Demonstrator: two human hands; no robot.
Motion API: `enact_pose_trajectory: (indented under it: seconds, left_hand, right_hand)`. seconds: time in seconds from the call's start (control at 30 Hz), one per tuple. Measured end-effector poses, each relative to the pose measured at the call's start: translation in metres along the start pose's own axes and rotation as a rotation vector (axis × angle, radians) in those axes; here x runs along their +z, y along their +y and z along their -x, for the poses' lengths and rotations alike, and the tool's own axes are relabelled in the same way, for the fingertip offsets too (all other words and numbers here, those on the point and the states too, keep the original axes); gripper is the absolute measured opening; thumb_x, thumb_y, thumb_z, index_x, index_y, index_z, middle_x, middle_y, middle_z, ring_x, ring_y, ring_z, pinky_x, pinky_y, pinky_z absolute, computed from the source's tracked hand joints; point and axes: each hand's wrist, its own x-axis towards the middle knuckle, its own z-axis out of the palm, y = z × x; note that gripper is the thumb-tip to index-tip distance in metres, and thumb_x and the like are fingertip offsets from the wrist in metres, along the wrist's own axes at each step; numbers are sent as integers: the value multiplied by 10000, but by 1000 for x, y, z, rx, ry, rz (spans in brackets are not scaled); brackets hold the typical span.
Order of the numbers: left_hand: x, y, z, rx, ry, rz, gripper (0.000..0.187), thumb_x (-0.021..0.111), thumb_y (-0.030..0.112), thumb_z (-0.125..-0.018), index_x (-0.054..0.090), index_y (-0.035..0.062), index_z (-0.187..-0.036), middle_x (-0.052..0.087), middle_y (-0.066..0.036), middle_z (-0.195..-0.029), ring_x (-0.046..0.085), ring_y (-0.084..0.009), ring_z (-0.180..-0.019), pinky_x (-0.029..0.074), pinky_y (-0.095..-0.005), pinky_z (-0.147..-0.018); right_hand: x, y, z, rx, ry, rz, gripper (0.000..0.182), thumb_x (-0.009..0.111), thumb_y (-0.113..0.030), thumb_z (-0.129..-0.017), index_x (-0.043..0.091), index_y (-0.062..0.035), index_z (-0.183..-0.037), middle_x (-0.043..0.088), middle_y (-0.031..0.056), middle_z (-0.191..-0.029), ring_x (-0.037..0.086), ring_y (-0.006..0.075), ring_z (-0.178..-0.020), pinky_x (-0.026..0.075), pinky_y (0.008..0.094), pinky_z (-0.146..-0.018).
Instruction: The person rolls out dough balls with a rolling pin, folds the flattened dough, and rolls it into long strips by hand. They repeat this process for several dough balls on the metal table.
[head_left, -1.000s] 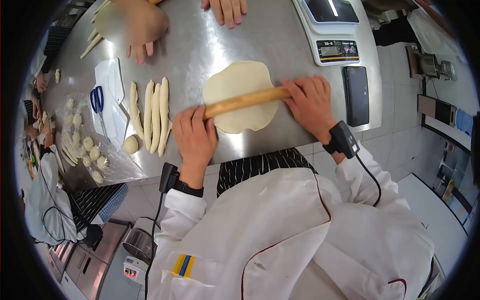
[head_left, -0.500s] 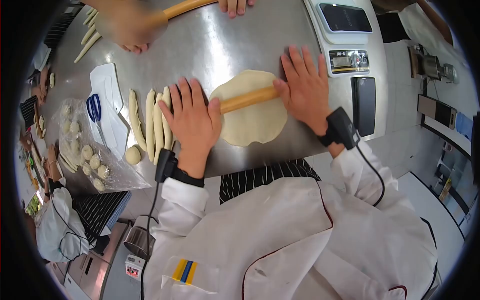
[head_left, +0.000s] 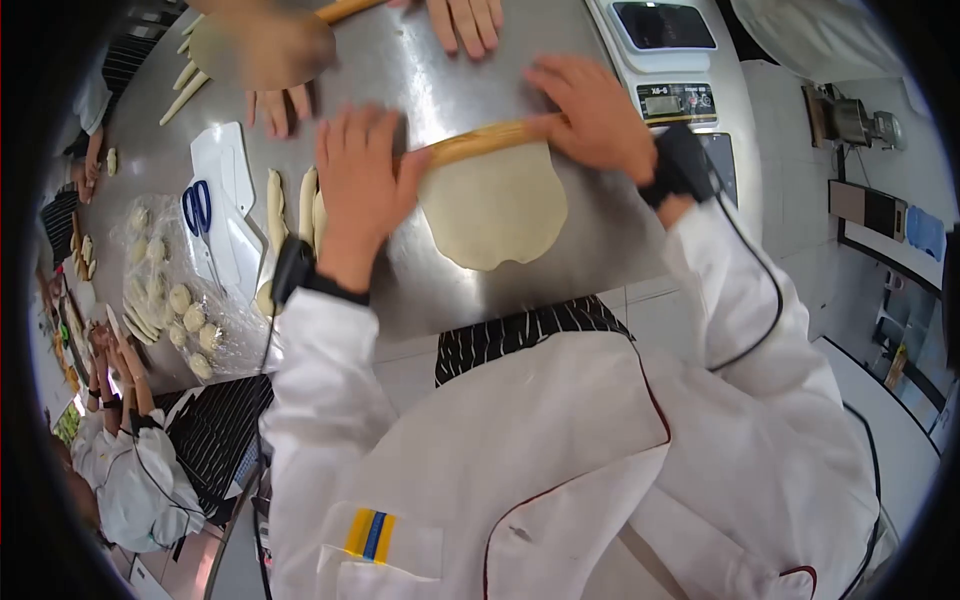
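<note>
A flat, pale dough sheet point(head_left: 497, 215) lies on the steel table. Across its far edge, slightly tilted, is a wooden rolling pin point(head_left: 480, 143). My left hand point(head_left: 365, 180) rests on the pin's left end, palm down with its fingers stretched forward. On the right end lies my right hand point(head_left: 597, 115), fingers extended and a little blurred. Neither hand is wrapped round the pin. Long dough strips point(head_left: 307, 205) lie left of my left hand, partly hidden by my wrist and forearm.
Blue-handled scissors point(head_left: 197, 210) lie on white scrapers point(head_left: 235, 170). Beside them are dough balls point(head_left: 195, 318) under plastic. A scale point(head_left: 677, 103) and phone stand right. Across the table point(head_left: 440, 290), a person's hands point(head_left: 465, 20) work with another pin; more people are at left.
Both my hands and the rolling pin have moved forward, away from my body, to the sheet's far edge. The other person's hands have shifted, and the camera view has moved slightly.
</note>
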Motion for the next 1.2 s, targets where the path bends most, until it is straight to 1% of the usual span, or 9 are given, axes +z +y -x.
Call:
enact_pose_trajectory:
  seconds: [0.17,0.27,0.43,0.5,0.63,0.93,1.0,1.1,1.2]
  left_hand:
    - [7,-7,21,115,3,112,377,706,164,-842,633,84,-1203,609,-115,-1083,554,-347,-1023,437,-448,-880]
    - [-8,-22,-17,116,124,16,406,697,183,-856,619,82,-1241,615,-121,-1098,554,-345,-1036,441,-446,-899]
    - [6,-19,-25,68,209,-30,445,671,165,-871,589,53,-1294,592,-186,-1215,538,-392,-1129,426,-479,-968]
    - [-10,13,5,113,291,92,485,675,196,-858,578,28,-1303,553,-224,-1302,516,-425,-1190,405,-513,-1012]
    - [-9,84,106,308,-129,319,645,711,354,-792,569,2,-1313,541,-221,-1322,515,-420,-1186,373,-554,-1056]
    - [-14,105,131,255,-163,187,654,709,367,-763,590,21,-1306,579,-183,-1240,512,-375,-1160,395,-533,-1029]
    - [-16,89,109,153,-296,442,586,724,321,-773,613,22,-1265,591,-168,-1211,520,-359,-1146,415,-531,-975]
    - [17,64,50,73,55,396,530,707,296,-818,611,13,-1257,591,-171,-1225,523,-360,-1162,399,-516,-985]
    - [28,73,14,142,105,241,576,684,312,-835,573,-4,-1304,564,-190,-1314,485,-372,-1264,361,-500,-1070]
  right_hand:
    - [-6,4,22,-106,32,-12,282,705,-254,-838,684,-172,-1106,614,4,-1059,568,228,-1041,416,384,-888]
    - [-4,22,-17,-141,269,-30,299,710,-252,-832,680,-168,-1117,616,8,-1059,569,233,-1044,418,389,-880]
    - [25,18,-28,-125,306,91,368,694,-207,-844,652,-140,-1204,635,67,-1152,582,313,-1102,427,410,-993]
    - [2,-17,9,-107,495,-199,392,681,-192,-836,639,-78,-1209,616,111,-1215,571,333,-1154,424,440,-1043]
    - [1,-80,113,-333,-12,-336,443,676,-265,-817,635,-36,-1194,588,119,-1254,560,297,-1175,431,463,-1042]
    - [-4,-81,136,-342,-15,-275,473,695,-305,-823,630,-33,-1204,615,108,-1170,560,292,-1151,418,454,-1042]
    - [-4,-57,111,-276,-125,-621,432,702,-285,-828,644,-39,-1179,627,123,-1118,580,318,-1077,451,446,-974]
    - [12,-43,50,19,276,-448,407,726,-255,-830,660,-41,-1170,633,129,-1132,596,327,-1035,459,450,-931]
    - [25,-41,15,-118,273,-292,392,701,-250,-857,656,-35,-1182,633,126,-1173,589,325,-1085,450,444,-952]
